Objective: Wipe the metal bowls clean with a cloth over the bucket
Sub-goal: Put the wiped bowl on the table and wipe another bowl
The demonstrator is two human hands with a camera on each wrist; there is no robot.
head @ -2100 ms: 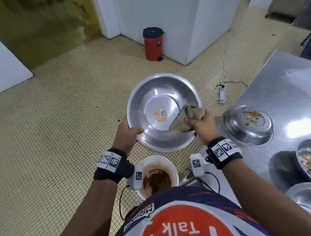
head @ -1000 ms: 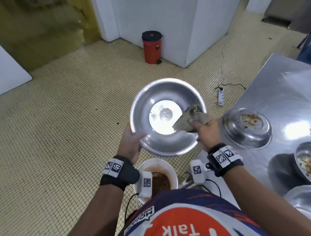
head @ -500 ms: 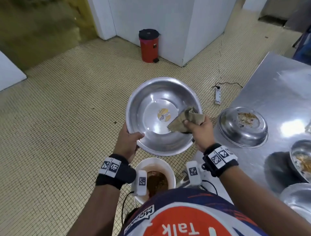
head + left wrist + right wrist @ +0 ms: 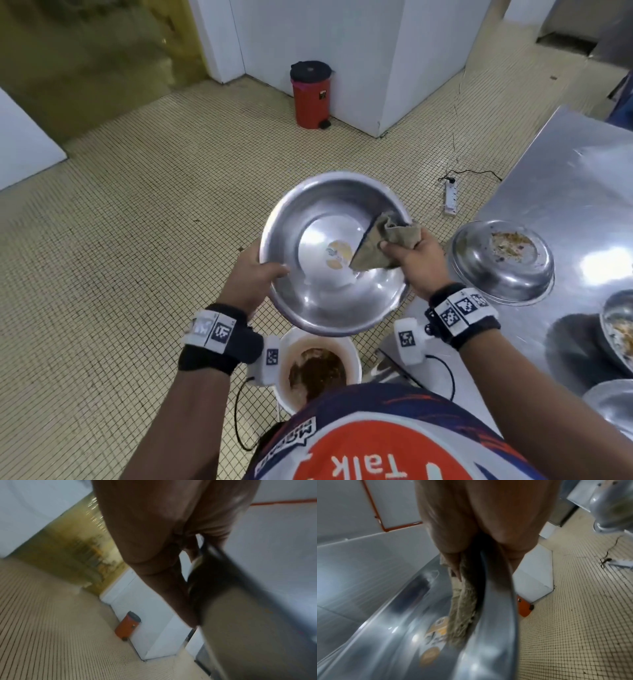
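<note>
A large metal bowl point(image 4: 318, 301) is held tilted in the air, with a yellow sticker on its bottom. My left hand point(image 4: 253, 277) grips its left rim, thumb inside. My right hand point(image 4: 416, 258) pinches a brown cloth point(image 4: 376, 246) against the bowl's right inner wall, with the rim between thumb and fingers. In the right wrist view the cloth point(image 4: 464, 609) hangs down the bowl's point(image 4: 388, 635) inside. The left wrist view is blurred; my left hand point(image 4: 173, 555) holds the bowl's rim point(image 4: 199, 559). Below the bowl stands a white bucket point(image 4: 352, 356) with brown slop.
A steel table point(image 4: 565, 192) is at the right with a dirty upturned bowl point(image 4: 500, 263) and more bowls point(image 4: 620, 329) at its near edge. A power strip point(image 4: 451, 197) with a cable lies on the tiled floor. A red pedal bin point(image 4: 310, 96) stands by the white wall.
The bowl has rocked and turned a little in my hands while the right hand slid the cloth along the right inner wall, now slightly higher towards the rim.
</note>
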